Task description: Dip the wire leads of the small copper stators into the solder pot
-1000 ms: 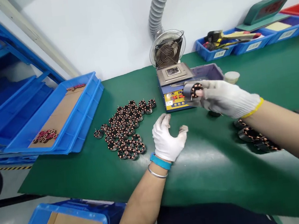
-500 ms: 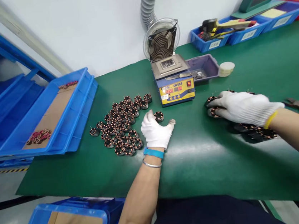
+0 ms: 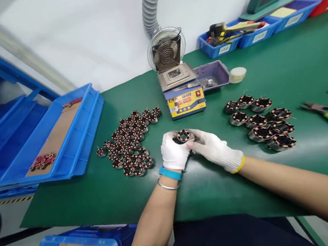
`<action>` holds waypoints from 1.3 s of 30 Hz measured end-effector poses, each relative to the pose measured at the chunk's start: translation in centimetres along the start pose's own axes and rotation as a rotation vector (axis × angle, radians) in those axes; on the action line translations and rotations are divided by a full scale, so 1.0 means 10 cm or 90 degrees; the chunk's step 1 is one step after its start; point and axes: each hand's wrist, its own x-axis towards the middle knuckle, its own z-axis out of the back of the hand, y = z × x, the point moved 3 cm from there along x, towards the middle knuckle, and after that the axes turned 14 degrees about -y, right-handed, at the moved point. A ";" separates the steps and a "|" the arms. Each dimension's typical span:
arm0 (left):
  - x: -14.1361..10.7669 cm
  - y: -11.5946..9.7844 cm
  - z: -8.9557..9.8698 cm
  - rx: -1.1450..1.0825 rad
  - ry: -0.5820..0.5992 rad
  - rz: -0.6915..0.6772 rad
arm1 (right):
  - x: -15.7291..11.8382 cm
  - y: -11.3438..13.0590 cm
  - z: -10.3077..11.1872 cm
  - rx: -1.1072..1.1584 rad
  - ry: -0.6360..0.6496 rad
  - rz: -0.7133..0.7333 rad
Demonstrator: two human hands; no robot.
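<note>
A motor stator (image 3: 183,135), a small ring with copper windings, is between my two white-gloved hands in front of the soldering pot. My left hand (image 3: 174,151) curls round its left side. The fingers of my right hand (image 3: 212,145) close on its right side, and their tips are partly hidden. Left of my hands stands a dense cluster of stators (image 3: 128,137) with thin wire ends pointing up. On the right is a looser group of several stators (image 3: 257,120).
A solder pot (image 3: 187,102) with a fan and duct stands behind my hands, a purple tray (image 3: 216,73) beside it. Cutters (image 3: 322,111) lie far right. Blue bins (image 3: 223,49) line the back; a large blue tray (image 3: 78,148) stands left.
My right hand has left the right-hand group of stators and come to meet my left. My left hand has closed round a stator. The view has shifted slightly.
</note>
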 end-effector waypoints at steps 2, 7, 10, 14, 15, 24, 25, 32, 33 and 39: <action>-0.06 -0.02 0.00 -0.021 0.023 0.001 | 0.01 -0.09 -0.07 0.115 -0.012 -0.078; -0.07 -0.06 -0.02 -0.073 0.148 -0.076 | -0.02 -0.09 0.02 0.153 0.001 -0.086; -0.07 -0.05 -0.05 -0.072 0.249 -0.118 | -0.07 -0.06 0.06 0.040 -0.034 -0.043; -0.09 -0.04 0.00 0.024 0.227 -0.132 | -0.11 0.02 0.14 -0.177 -0.116 0.081; -0.10 -0.03 0.01 0.049 0.219 -0.130 | -0.11 0.05 0.16 -0.199 -0.119 0.117; -0.03 -0.08 0.18 -0.208 0.459 0.089 | -0.03 -0.02 0.30 -0.168 -0.121 0.089; -0.03 -0.08 0.24 -0.240 0.484 0.111 | -0.02 -0.02 0.31 -0.158 -0.127 0.077; 0.13 -0.02 0.43 -0.480 0.193 0.202 | 0.00 0.08 0.41 -0.136 -0.174 0.064; 0.14 0.00 0.39 -0.485 0.118 0.224 | -0.01 0.10 0.42 -0.133 -0.176 0.070; 0.00 0.05 0.03 -0.445 0.065 0.246 | 0.23 0.37 0.53 -0.150 -0.165 0.072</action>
